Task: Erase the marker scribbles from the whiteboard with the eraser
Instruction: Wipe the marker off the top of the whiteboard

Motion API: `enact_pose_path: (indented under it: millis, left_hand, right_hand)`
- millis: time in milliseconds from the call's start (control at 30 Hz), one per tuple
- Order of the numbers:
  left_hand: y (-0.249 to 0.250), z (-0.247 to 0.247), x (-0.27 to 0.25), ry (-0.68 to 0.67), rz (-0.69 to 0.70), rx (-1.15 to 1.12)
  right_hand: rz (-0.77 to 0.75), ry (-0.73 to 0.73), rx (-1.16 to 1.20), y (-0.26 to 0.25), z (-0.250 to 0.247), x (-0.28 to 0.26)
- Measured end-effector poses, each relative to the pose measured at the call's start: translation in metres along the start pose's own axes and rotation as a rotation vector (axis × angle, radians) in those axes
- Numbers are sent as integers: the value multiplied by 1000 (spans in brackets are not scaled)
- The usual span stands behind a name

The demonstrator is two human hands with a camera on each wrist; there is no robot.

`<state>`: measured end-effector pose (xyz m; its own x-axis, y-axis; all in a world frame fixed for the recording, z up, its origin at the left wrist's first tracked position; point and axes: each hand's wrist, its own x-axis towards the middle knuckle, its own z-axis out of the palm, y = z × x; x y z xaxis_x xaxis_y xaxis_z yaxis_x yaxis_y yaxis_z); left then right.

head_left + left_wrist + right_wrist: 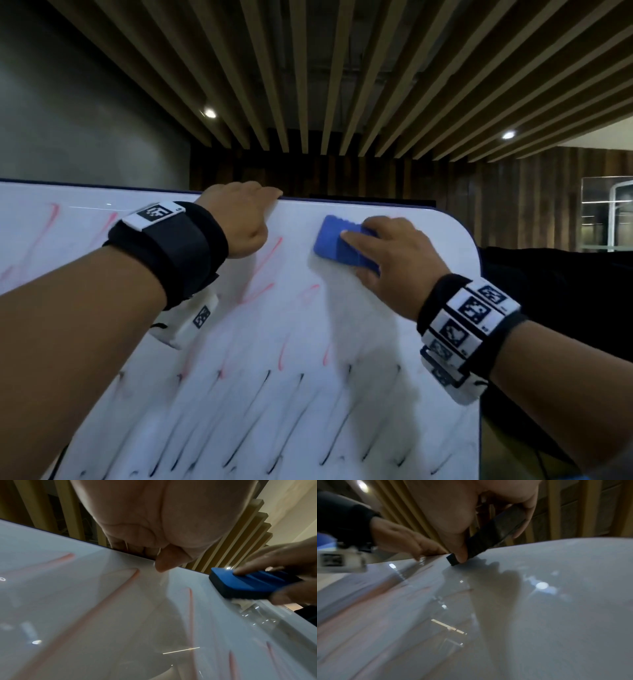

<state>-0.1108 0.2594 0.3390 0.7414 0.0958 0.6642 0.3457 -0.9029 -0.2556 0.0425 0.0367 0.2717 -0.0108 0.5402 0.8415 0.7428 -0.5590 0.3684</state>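
The whiteboard (308,325) stands with its dark-trimmed top edge running across the head view and a rounded upper right corner; no container shows in any view. Red marker scribbles (263,270) streak the upper and left part of the board, and a row of short black marker strokes (260,394) crosses its lower part. The patch around and below the eraser, out to the right edge, looks wiped, with only faint smears. The blue eraser (342,245) lies flat against the board near the upper right corner, just below the top edge and apart from the nearest red line. The right hand (397,263) grips the eraser, fingers laid over its ribbed back and the thumb on its lower side, pressing it to the surface. The left hand (239,219) hooks its fingers over the top edge of the board, thumb resting on the white face, near the eraser but not touching it.
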Motion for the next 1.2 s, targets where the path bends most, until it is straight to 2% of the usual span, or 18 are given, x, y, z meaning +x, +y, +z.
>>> enact_pose_path:
  millis: [67, 133, 167, 300, 367, 433, 500, 533, 633, 667, 733, 800, 833, 867, 1000, 1067, 1133, 1200]
  left_hand:
    - [-4, 0, -4, 2, -4, -6]
    - [-8, 1, -6, 3, 10, 1]
    - [-9, 2, -8, 5, 15, 2]
    - [-8, 4, -9, 22, 17, 4]
    - [-8, 5, -8, 24, 20, 11]
    - [-10, 7, -8, 23, 23, 16]
    - [-11, 7, -7, 24, 33, 26]
    - [-11, 7, -7, 22, 38, 29]
    - [-12, 8, -7, 23, 35, 21]
    - [-11, 8, -7, 26, 34, 14]
    - [-11, 9, -7, 36, 35, 0]
    - [-12, 10, -6, 43, 32, -13]
    - [-12, 10, -6, 45, 32, -14]
    - [-12, 10, -6, 46, 31, -15]
    - [-11, 11, -5, 46, 26, -24]
    - [-10, 10, -6, 46, 28, -27]
    - [-11, 9, -7, 36, 28, -31]
    - [-10, 8, -8, 29, 22, -33]
  right_hand:
    - [-210, -93, -3, -10, 12, -25]
    - [-284, -128, -8, 2, 7, -40]
    - [-238, -113, -12, 13, 2, -38]
    - [182, 25, -53, 32, -8, -21]
    - [66, -7, -16, 8, 4, -40]
    - [-196, -140, -37, -14, 18, -79]
    - [-286, -205, -64, -7, 14, -97]
    - [-222, -189, -72, 6, 9, -96]
    - [217, -24, -112, 41, -5, -78]
    - [267, -2, -112, 40, -4, -78]
    - [127, -24, -49, 13, 9, -89]
    - [-118, -130, -32, -19, 21, -109]
    - [-162, -176, -41, -21, 21, -111]
    - [-149, -172, -41, -16, 17, -106]
    - [270, 78, -39, 20, 7, -79]
    - [160, 99, -15, 0, 20, -86]
    - [-122, -17, 3, -36, 36, -100]
    - [-242, -94, -11, -43, 35, -96]
